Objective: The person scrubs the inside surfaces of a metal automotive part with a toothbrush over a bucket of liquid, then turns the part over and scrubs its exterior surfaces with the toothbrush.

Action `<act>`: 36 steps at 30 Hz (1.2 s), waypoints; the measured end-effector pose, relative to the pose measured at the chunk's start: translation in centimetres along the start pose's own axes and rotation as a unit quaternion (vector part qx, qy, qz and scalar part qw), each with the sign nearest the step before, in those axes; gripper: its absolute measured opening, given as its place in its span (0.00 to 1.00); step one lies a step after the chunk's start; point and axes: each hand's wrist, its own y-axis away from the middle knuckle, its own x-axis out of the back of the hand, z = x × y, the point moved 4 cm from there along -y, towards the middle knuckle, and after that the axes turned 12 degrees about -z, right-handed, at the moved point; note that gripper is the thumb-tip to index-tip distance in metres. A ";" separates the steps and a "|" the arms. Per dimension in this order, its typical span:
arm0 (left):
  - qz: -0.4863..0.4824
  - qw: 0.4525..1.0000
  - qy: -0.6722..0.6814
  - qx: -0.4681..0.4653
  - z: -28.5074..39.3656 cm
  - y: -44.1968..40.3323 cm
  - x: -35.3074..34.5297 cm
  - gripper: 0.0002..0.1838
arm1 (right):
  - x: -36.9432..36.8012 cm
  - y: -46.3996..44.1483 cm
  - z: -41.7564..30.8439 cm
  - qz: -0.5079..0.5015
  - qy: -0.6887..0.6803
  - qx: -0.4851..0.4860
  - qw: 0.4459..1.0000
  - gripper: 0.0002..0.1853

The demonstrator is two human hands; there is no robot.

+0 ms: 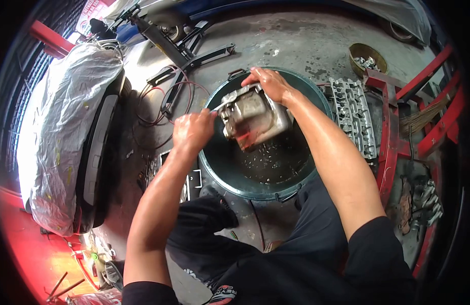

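Observation:
A metal oil pan (260, 119), wet and stained with reddish brown patches, is held tilted above a large dark green tub (230, 189). My right hand (270, 84) grips its upper edge, thumb side hidden behind the metal. My left hand (193, 131) is closed in a fist around a thin, light-coloured tool (220, 105), whose far end reaches the pan's left rim; its exact kind cannot be made out. Dark liquid (268, 165) with bubbles or floating bits lies in the tub below.
An engine cylinder head (354, 117) lies right of the tub, beside a red metal frame (390, 137). A bowl of small parts (367, 60) stands farther back. To the left are a covered car part (67, 137), a hose (143, 104) and a black wheeled hoist (169, 48).

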 end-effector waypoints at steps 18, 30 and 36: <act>-0.053 0.980 0.164 0.098 10.1 1.0 2.5 0.20 | 0.1 -2.6 2.8 -0.018 -0.095 -0.005 0.995 0.33; -0.084 0.996 0.013 0.009 11.2 1.2 3.1 0.24 | 1.2 -1.4 5.2 -0.077 -0.132 0.010 0.988 0.27; -0.081 0.990 0.097 0.060 16.3 5.2 -2.2 0.18 | -0.1 -3.0 6.4 0.037 -0.100 0.060 0.993 0.19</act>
